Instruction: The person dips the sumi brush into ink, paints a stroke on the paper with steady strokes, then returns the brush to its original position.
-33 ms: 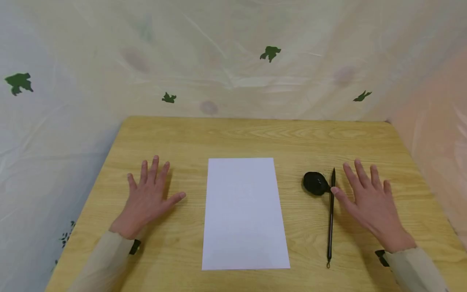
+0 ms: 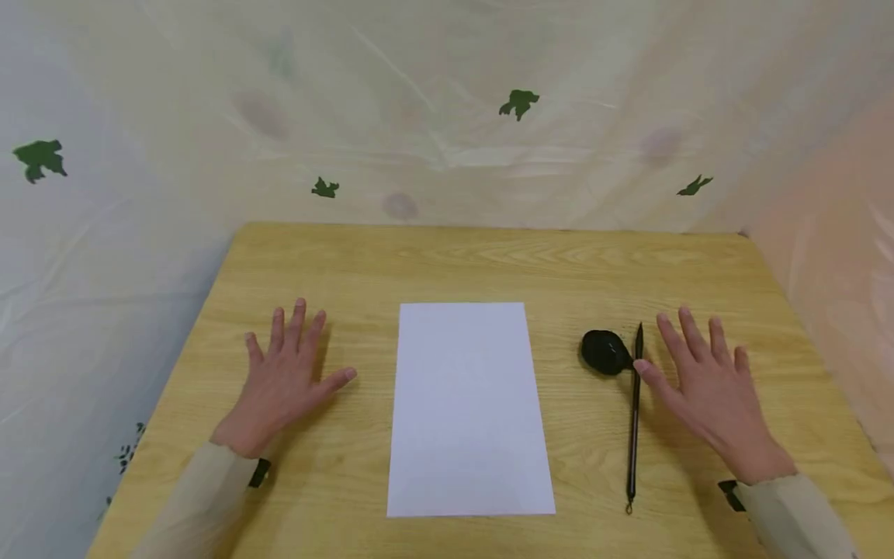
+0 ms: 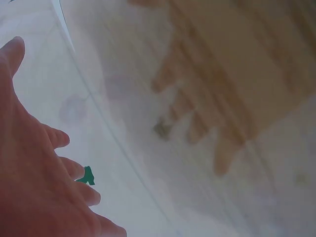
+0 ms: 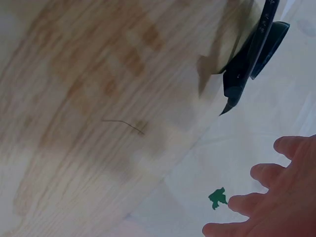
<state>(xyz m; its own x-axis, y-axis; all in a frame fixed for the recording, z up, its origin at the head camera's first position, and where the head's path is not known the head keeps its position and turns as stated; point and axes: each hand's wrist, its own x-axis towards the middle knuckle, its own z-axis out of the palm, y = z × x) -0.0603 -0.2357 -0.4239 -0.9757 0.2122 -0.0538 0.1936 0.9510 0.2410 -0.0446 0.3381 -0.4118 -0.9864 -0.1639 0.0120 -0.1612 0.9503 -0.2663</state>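
Note:
My left hand point(image 2: 275, 392) is spread palm down over the left side of the table, fingers straight and apart, holding nothing. My right hand point(image 2: 715, 400) is spread the same way on the right. Its thumb tip overlaps a dark calligraphy brush point(image 2: 634, 435) in the head view. The brush lies lengthwise, its pointed black tip away from me and a small loop at the near end. Beside its upper part sits a small black ink dish point(image 2: 604, 352), rounded and glossy. Between the hands lies a blank white sheet of paper point(image 2: 469, 411).
The wooden table point(image 2: 335, 256) has light grain. Pale sheeting point(image 2: 419, 116) with green bird shapes hangs behind it and at both sides. Beige sleeves point(image 2: 202, 497) and dark wrist straps cover the wrists.

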